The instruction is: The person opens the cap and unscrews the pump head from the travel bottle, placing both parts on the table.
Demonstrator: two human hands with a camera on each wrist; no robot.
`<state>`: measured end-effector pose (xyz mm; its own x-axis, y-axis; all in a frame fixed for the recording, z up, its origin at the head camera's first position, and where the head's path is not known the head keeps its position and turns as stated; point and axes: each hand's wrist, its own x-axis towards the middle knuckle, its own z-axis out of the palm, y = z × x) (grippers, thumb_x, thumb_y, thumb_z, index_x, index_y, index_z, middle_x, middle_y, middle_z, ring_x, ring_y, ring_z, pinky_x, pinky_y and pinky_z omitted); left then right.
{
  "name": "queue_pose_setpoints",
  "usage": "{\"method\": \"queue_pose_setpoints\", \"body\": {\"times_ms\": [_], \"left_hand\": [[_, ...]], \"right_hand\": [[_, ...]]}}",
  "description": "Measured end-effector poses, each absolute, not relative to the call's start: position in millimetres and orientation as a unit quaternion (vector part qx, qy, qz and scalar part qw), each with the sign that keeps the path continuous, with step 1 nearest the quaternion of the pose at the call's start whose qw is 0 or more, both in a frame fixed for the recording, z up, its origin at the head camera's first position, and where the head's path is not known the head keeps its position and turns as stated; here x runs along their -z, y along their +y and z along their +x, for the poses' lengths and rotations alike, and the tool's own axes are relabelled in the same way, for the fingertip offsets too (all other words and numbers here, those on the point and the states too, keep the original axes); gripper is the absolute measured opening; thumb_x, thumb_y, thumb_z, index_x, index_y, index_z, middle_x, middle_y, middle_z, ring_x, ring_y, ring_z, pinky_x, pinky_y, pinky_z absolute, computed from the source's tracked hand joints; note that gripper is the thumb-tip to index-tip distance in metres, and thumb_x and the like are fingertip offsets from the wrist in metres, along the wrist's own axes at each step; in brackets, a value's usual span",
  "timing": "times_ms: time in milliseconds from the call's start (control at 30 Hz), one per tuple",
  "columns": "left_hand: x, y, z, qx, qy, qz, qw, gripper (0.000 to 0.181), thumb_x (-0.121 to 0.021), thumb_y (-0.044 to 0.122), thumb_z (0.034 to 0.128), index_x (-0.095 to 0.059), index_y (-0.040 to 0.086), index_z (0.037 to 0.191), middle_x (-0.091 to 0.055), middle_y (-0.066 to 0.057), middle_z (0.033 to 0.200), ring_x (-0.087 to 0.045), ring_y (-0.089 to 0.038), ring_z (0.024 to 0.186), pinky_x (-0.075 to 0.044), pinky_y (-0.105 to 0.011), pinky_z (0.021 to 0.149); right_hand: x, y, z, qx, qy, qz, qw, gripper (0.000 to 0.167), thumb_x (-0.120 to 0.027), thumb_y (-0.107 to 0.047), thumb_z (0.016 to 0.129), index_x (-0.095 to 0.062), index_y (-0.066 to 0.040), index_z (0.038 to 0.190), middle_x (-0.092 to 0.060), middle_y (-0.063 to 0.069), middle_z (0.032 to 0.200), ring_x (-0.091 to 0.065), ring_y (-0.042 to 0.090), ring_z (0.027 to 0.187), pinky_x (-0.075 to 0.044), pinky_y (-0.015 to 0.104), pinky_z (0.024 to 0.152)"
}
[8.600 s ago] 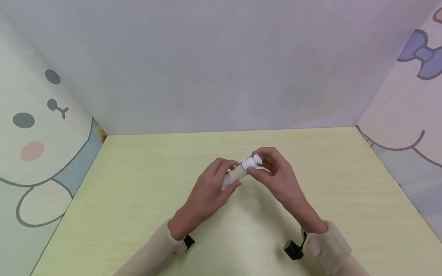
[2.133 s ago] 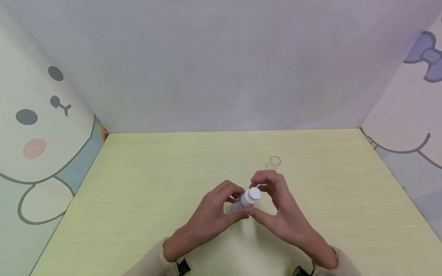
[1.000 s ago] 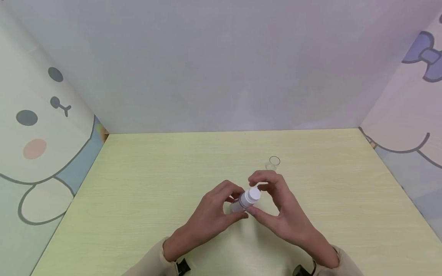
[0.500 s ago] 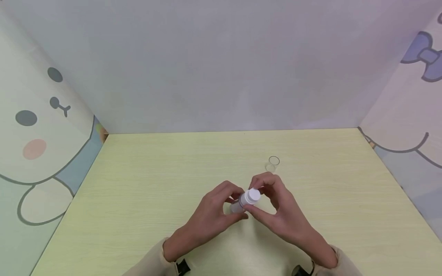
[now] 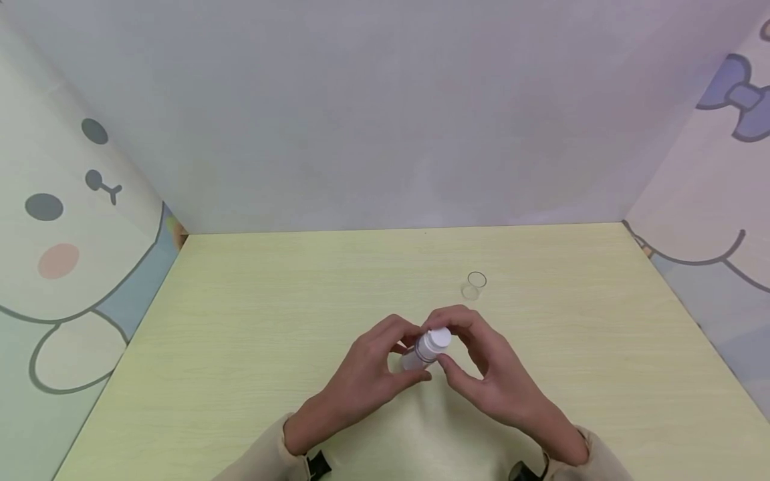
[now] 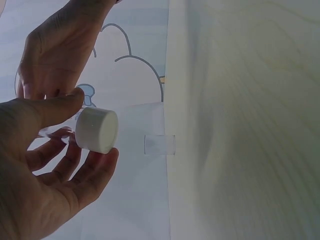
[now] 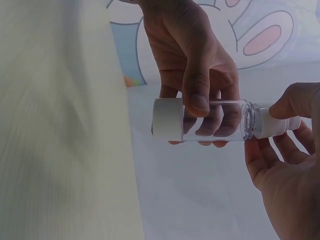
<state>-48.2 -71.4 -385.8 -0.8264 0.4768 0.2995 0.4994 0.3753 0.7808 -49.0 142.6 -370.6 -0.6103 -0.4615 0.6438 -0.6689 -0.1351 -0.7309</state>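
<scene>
A small clear bottle (image 7: 167, 120) with a white base and a white, narrow-topped head is held tilted above the table in the head view. My left hand (image 5: 367, 364) grips its clear body, thumb on the near side and fingers behind. Around the white head (image 5: 439, 339) at the upper end, my right hand (image 5: 487, 361) curls its thumb and fingers. In the right wrist view the thumb presses on the white collar (image 7: 270, 124). Just beyond the right hand, a small clear cap (image 5: 474, 286) stands on the table, also visible as a clear cylinder (image 6: 160, 145) in the left wrist view.
The pale wooden table (image 5: 271, 287) meets a plain grey wall (image 5: 385, 120) at the back. Side panels with cartoon prints, such as the left panel (image 5: 78, 294), flank it. Black wrist devices, one being the right device (image 5: 523, 471), sit at both cuffs.
The clear cap has appeared on the table since the oldest frame, and the bottle has come nearer and more upright. Lately my right fingers have shifted around the white head; the left hand stays put.
</scene>
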Motion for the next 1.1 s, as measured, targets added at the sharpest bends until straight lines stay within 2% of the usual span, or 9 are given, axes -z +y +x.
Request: {"method": "queue_pose_setpoints", "body": {"times_ms": [500, 667, 800, 900, 1100], "left_hand": [[387, -72, -49, 0.480, -0.826, -0.296, 0.008, 0.048, -0.091, 0.012, 0.0805, -0.064, 0.017, 0.120, -0.064, 0.006, 0.113, -0.064, -0.006, 0.104, -0.060, -0.022, 0.091], [386, -71, -48, 0.480, -0.827, -0.292, 0.006, 0.045, -0.091, 0.014, 0.0813, -0.064, 0.019, 0.117, -0.063, 0.008, 0.112, -0.064, -0.005, 0.103, -0.061, -0.024, 0.091], [387, -71, -47, 0.481, -0.827, -0.290, 0.002, 0.040, -0.088, 0.021, 0.0854, -0.064, 0.020, 0.117, -0.063, 0.010, 0.113, -0.064, -0.004, 0.104, -0.061, -0.026, 0.091], [388, -70, -46, 0.481, -0.828, -0.288, 0.001, 0.038, -0.086, 0.025, 0.0871, -0.064, 0.020, 0.117, -0.063, 0.011, 0.113, -0.064, -0.003, 0.104, -0.061, -0.026, 0.091], [389, -68, -45, 0.481, -0.826, -0.293, 0.005, 0.043, -0.090, 0.018, 0.0831, -0.063, 0.019, 0.116, -0.063, 0.010, 0.111, -0.064, -0.003, 0.102, -0.061, -0.023, 0.090]], "right_hand": [[372, 144, -49, -0.624, -0.645, 0.435, 0.080, 0.054, -0.059, 0.030, 0.083, -0.048, 0.014, 0.133, -0.056, 0.021, 0.125, -0.058, 0.021, 0.116, -0.050, 0.024, 0.108], [372, 144, -50, -0.614, -0.658, 0.423, 0.106, 0.056, -0.071, 0.019, 0.084, -0.043, 0.017, 0.133, -0.053, 0.022, 0.128, -0.054, 0.024, 0.122, -0.048, 0.026, 0.112], [375, 140, -50, -0.614, -0.664, 0.402, 0.141, 0.059, -0.085, 0.005, 0.082, -0.043, 0.017, 0.121, -0.050, 0.018, 0.118, -0.051, 0.022, 0.114, -0.051, 0.026, 0.103], [378, 137, -49, -0.622, -0.666, 0.380, 0.157, 0.059, -0.089, -0.001, 0.080, -0.042, 0.015, 0.112, -0.046, 0.014, 0.111, -0.048, 0.019, 0.108, -0.051, 0.023, 0.094], [380, 133, -44, -0.631, -0.678, 0.341, 0.164, 0.054, -0.087, 0.011, 0.075, -0.041, 0.012, 0.104, -0.044, 0.010, 0.104, -0.050, 0.014, 0.101, -0.052, 0.019, 0.086]]}}
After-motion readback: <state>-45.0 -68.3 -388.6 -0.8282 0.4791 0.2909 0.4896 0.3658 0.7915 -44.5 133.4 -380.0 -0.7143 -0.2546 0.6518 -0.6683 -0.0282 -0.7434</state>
